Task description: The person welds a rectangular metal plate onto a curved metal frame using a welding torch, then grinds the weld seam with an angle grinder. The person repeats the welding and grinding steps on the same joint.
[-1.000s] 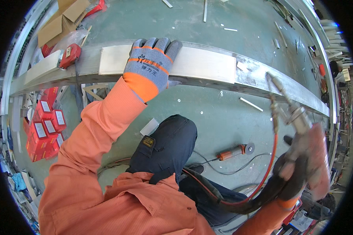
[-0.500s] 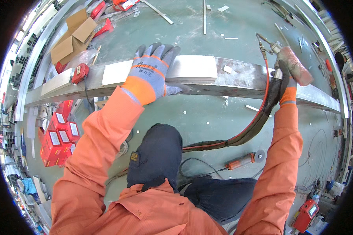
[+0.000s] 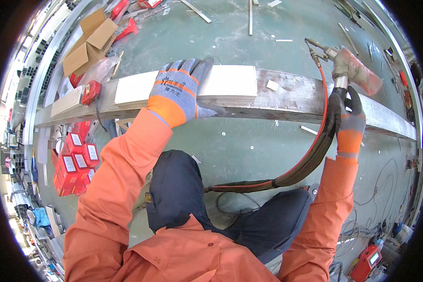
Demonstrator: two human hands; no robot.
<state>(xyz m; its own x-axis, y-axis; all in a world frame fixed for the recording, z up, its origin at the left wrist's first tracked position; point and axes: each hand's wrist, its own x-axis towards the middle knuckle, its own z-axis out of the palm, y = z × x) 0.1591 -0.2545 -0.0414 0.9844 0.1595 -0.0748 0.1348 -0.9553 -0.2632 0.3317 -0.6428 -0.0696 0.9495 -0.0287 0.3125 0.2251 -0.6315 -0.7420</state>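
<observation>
My left hand (image 3: 176,91), in a grey and orange glove, lies across a white flat board (image 3: 230,81). Its fingers reach over the far edge and its thumb runs along the near side. Beneath the board is a long grey metal beam (image 3: 291,101) spanning the view. At the right, my gloved right hand (image 3: 350,113) is closed round the lower handle of a welding torch (image 3: 341,81). The torch's body is wrapped in cloudy film, and its thin bent tip points away to the far left. A dark sheathed hose (image 3: 310,155) with a red line trails from it.
A small white offcut (image 3: 272,85) and a red tape measure (image 3: 90,92) sit on the beam. Red boxes (image 3: 70,171) are stacked at the left, below an open carton (image 3: 90,44). Strips (image 3: 250,19) litter the green floor. A red machine (image 3: 366,261) stands lower right.
My right hand has shifted lower on the torch handle, and the torch has moved slightly right. My left hand stays on the board. My knees have spread, covering most of the angle grinder on the floor.
</observation>
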